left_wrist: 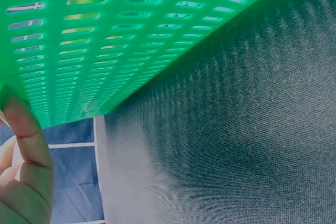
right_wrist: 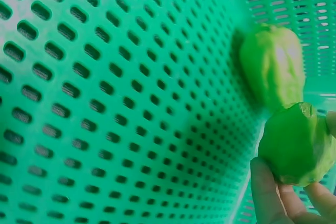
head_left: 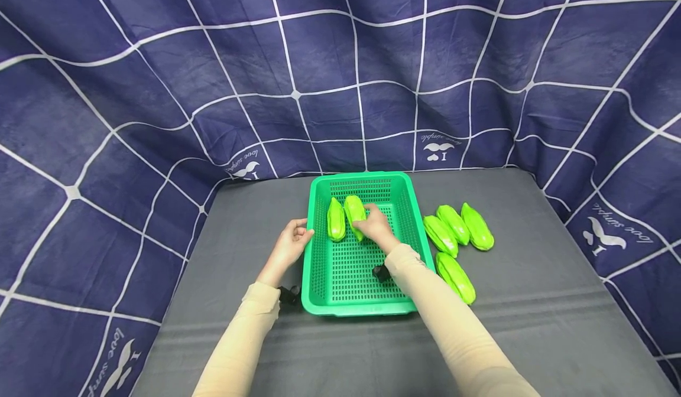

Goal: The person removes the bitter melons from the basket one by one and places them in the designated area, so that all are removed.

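Note:
A green plastic basket with slotted walls stands on the grey table. My left hand holds the basket's left rim, with the thumb at the top edge; in the left wrist view a digit touches the wall. Inside the basket, my right hand grips a long, ridged, bright green vegetable between thumb and fingers. Its blunt end faces the right wrist camera. A second such vegetable lies to its left, close to the basket's far left side. The exact kind of vegetable is unclear.
Right of the basket, several more green vegetables lie on the table, one of them nearer the front, close to the right forearm. A dark blue curtain with white lines surrounds the table's back and sides.

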Demonstrator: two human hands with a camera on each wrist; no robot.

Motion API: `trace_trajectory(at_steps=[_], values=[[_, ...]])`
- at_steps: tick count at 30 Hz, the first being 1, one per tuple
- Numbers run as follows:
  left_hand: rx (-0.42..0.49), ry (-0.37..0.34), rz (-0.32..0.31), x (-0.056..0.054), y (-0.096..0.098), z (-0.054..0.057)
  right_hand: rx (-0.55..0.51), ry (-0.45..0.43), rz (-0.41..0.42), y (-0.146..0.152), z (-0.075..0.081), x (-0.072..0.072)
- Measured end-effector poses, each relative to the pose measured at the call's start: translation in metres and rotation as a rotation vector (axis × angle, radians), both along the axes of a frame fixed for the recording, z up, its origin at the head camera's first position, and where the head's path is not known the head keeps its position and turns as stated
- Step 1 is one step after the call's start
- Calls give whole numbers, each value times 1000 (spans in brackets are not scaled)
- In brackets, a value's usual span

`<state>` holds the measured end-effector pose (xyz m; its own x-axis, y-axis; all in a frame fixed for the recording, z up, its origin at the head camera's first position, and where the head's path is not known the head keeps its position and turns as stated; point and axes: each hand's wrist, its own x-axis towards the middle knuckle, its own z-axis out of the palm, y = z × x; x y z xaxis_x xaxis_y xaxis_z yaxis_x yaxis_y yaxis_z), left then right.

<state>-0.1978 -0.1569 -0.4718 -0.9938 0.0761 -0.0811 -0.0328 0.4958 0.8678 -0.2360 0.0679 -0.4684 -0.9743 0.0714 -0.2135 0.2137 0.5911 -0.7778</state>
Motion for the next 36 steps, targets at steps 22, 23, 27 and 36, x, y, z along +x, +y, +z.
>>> trace_trajectory(at_steps=[22,23,27,36], values=[[53,51,-39,5,-5,-3,-79,36,52,41,42,22],[57,62,-40,5,-5,-3,-86,39,51,44,44,23],[38,49,-28,4,-4,-2,-103,45,35,54,51,28],[-5,-14,1,0,1,0,-89,63,-7,85,59,35]])
